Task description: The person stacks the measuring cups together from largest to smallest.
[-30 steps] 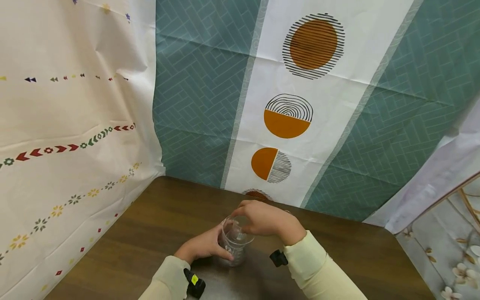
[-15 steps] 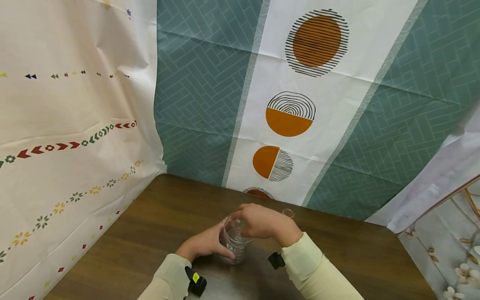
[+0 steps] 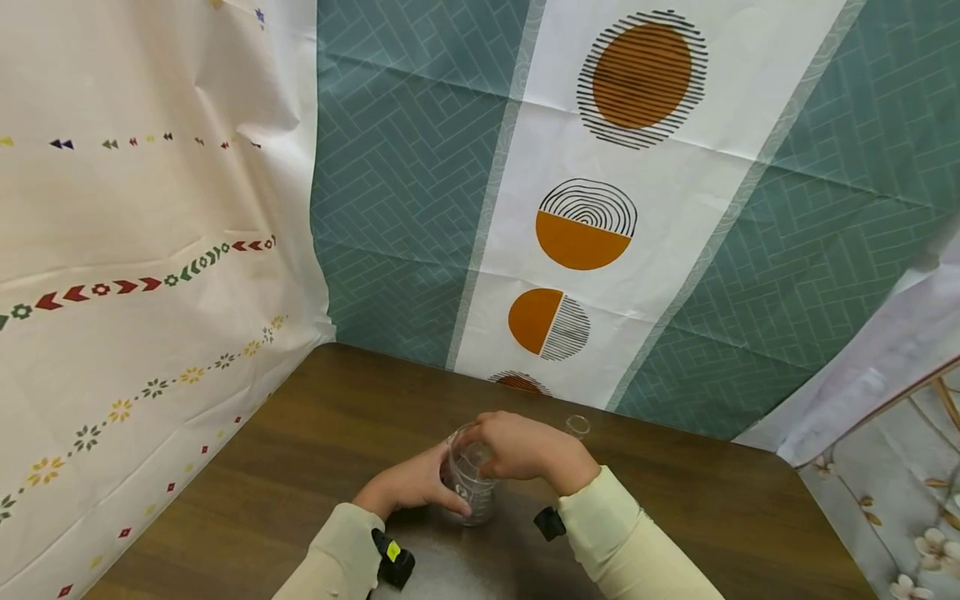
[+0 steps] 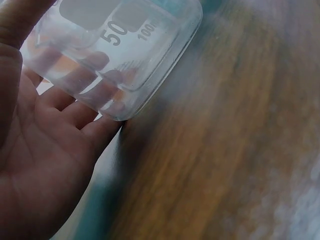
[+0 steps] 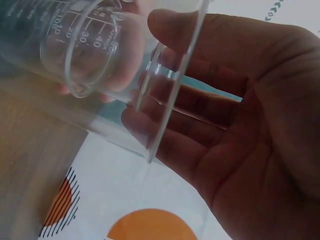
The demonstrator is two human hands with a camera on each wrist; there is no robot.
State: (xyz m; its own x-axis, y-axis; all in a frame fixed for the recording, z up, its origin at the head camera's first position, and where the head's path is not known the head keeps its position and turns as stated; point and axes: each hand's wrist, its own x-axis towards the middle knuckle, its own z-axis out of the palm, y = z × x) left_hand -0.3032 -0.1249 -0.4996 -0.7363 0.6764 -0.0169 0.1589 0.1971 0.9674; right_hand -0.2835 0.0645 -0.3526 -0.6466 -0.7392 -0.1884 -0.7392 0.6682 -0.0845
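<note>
Head view: your left hand (image 3: pixel 412 485) grips larger glass beaker (image 3: pixel 480 496), between your hands; right hand (image 3: pixel 521 450) reaches into its mouth by nested graduated beaker (image 5: pixel 100 40), pinch unclear. Likely light, stiff, slippery, fragile: hold outer wall, inner rim.

Right hand (image 5: pixel 255 120) partly inside large clear beaker (image 5: pixel 117 132), apparently pinching smaller graduated beaker (image 5: pixel 95 40)

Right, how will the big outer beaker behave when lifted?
The outer beaker looks clear and glassy, so likely stiff and breakable. Its smooth surface may be slippery. The smaller beaker nested inside could shift if tipped.
</note>
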